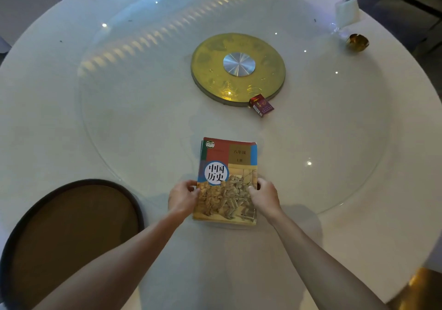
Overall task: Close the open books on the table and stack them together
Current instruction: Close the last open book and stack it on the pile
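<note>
**Closed book stack held at both side edges**

Your landmark is the gold disc (238, 69), which sits near the middle of the round white table (358, 178) with a silver hub at its centre. On your side of the disc, well apart from it, lies the book stack (228, 180): the top volume is closed, front cover up, showing a soldier illustration and a white circle with Chinese characters. Page and cover edges visible along its far and right sides suggest at least one more book beneath; how many you cannot tell.

Your left hand (183, 197) grips the stack's left edge, fingers curled against it and thumb on the cover. Your right hand (264, 196) grips the right edge in the same way, thumb resting on the cover. Both hold at the lower half of the stack, which lies flat on the table.

A red cigarette pack (261, 105) touches the disc's near rim. Nearer you than the disc and far to its left, a round brown tray (71, 238) with a dark rim lies at the table edge. Beyond the disc to its right, near the far table edge, stand a small gold ornament (357, 42) and a clear card holder (347, 11).
</note>
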### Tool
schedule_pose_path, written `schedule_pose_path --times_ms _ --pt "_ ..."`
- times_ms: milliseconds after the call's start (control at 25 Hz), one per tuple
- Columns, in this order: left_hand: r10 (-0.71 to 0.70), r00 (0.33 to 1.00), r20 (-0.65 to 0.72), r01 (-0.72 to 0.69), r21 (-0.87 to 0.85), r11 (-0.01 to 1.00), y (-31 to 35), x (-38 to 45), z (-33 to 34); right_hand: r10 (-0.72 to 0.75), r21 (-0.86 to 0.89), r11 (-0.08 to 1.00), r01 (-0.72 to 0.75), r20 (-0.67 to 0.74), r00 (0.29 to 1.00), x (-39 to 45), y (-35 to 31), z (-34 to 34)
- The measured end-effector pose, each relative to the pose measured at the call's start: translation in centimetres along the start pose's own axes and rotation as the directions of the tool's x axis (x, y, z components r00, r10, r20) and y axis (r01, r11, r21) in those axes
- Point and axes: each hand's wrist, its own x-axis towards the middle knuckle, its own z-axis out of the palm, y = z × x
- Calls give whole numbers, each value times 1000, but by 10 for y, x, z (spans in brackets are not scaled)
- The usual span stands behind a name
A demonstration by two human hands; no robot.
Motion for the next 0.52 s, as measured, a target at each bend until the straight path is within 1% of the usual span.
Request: schedule_pose_path --times_ms 40,120,240,400,440,520 --pt "15 1000 2 -15 21 1000 0 2 -1 0 -43 999 0 -18 1000 2 1 1" --pt "29 999 21 -30 35 999 1 2 0 6 -74 997 -9 -30 1000 6 5 3" --pt "-6 998 67 7 -16 1000 -5 5 0 23 -79 997 -24 -20 1000 8 3 5" --pt "-108 982 157 140 -206 968 -6 9 -1 110 -20 994 -112 -78 991 6 -4 9" --pt "-116 979 168 152 -221 963 -4 9 0 141 2 990 -141 -91 986 7 -5 11" --pt "-127 981 146 153 -183 971 4 4 2 187 42 982 -184 -99 977 11 -9 13"
